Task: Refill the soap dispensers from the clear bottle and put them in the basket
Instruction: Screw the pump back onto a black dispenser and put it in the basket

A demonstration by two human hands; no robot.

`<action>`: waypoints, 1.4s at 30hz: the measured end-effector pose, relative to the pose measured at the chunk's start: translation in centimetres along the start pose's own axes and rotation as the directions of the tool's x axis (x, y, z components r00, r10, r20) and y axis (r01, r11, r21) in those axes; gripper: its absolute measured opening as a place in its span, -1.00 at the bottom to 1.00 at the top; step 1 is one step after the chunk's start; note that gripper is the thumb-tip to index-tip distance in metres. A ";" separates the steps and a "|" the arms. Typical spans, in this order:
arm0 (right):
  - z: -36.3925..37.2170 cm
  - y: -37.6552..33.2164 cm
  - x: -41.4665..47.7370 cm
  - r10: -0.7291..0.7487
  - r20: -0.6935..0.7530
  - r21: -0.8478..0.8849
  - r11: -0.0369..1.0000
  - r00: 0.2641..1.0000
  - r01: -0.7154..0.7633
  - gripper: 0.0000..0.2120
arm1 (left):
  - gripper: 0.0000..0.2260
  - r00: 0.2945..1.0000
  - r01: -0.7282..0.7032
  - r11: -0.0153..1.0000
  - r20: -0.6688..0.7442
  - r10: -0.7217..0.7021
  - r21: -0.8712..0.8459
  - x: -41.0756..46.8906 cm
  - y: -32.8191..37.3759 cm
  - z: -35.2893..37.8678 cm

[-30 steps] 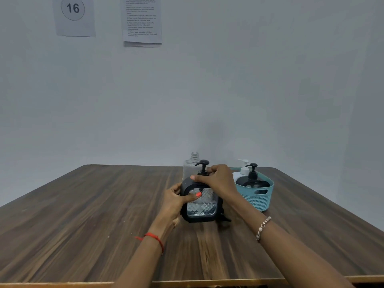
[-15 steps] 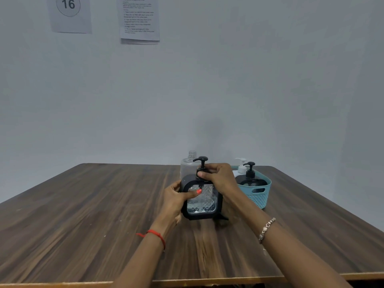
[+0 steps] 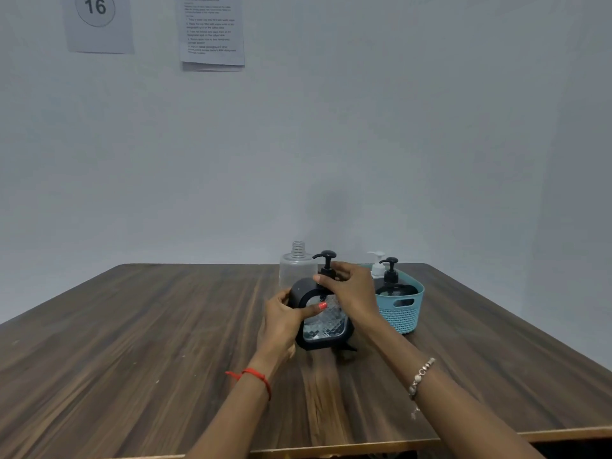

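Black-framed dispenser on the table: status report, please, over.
Left hand grips black-framed clear-window soap dispenser; right hand grips its pump neck. Dispenser upright on wooden table, outside teal plastic basket. Uncapped clear bottle behind; nothing blocks.

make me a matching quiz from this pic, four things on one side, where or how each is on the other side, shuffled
1 clear bottle
2 square black dispenser
3 round black dispenser
4 white dispenser

A in the teal basket, nearer side
B uncapped, standing on the table
C only its pump and neck show
D gripped by the left hand and right hand

Pairs: 1-B, 2-D, 3-A, 4-C
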State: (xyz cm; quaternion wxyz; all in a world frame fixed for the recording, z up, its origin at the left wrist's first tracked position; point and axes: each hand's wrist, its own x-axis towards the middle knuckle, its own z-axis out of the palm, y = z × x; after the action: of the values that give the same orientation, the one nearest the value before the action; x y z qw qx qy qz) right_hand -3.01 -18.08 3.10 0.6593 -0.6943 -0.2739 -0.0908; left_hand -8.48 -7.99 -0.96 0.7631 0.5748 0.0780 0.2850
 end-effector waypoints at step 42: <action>-11.9 6.3 21.5 -0.144 0.053 -0.112 0.982 0.988 0.149 -0.52 | -0.69 0.908 -0.414 0.871 0.181 0.377 0.263 20.7 -1.1 14.8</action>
State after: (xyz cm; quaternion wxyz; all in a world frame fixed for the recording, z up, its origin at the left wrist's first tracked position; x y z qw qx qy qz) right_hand 20.84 -23.83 9.50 0.6033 -0.7110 -0.3333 -0.1395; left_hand 15.63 -9.69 7.17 0.5971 0.7026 -0.0471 0.3842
